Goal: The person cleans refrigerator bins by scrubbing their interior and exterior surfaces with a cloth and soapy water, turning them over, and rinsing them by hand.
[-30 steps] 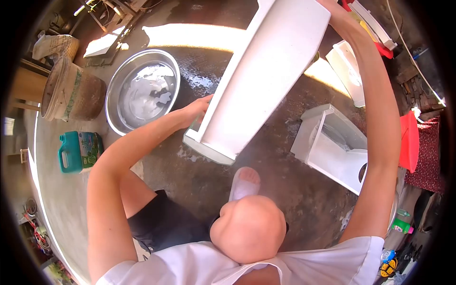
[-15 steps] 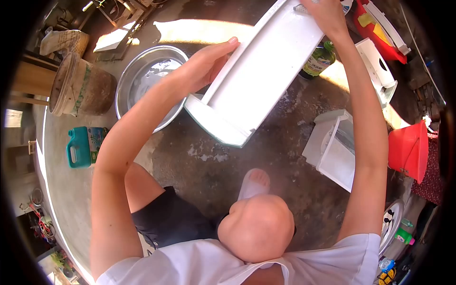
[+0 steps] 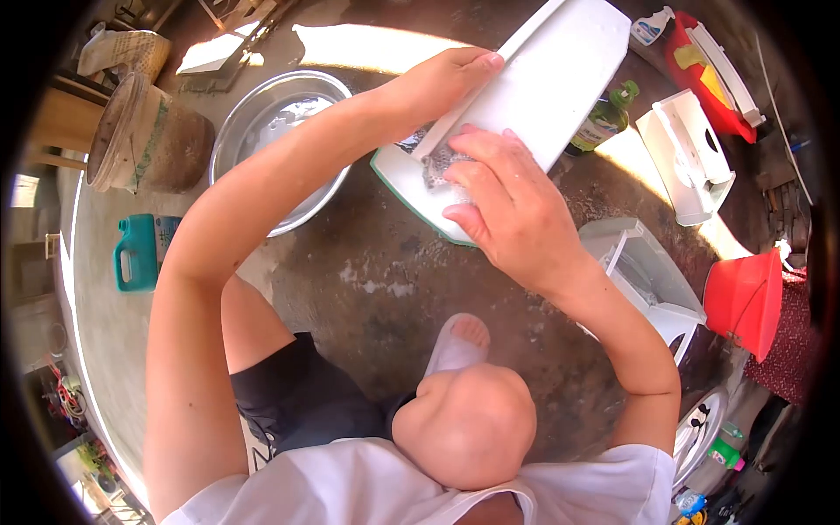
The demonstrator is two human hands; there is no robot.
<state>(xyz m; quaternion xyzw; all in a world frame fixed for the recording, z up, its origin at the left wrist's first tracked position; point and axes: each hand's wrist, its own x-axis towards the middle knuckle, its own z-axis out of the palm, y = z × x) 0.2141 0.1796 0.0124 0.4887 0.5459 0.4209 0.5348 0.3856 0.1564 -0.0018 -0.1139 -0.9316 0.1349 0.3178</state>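
A long white plastic bin (image 3: 560, 83) with a raised rim and a green-edged end is held tilted in front of me. My left hand (image 3: 451, 80) grips its left rim, thumb on top. Near the lower end, my right hand (image 3: 507, 192) presses a grey mesh scrubber (image 3: 440, 164) against the inner surface, its fingers bent over it. Left of the bin, a metal basin (image 3: 232, 144) with water stands on the wet floor, partly hidden behind my left forearm.
Another white bin (image 3: 643, 262) lies at the right, with a red bucket (image 3: 744, 302) beside it. Farther back are a white part (image 3: 687, 162), a green bottle (image 3: 604, 118) and a red basin (image 3: 735, 118). A brown bucket (image 3: 175, 149) and teal jug (image 3: 136, 254) stand left.
My right hand has come down from the bin's far end to its near end, with the scrubber under it. My left hand has moved farther up and right along the rim.
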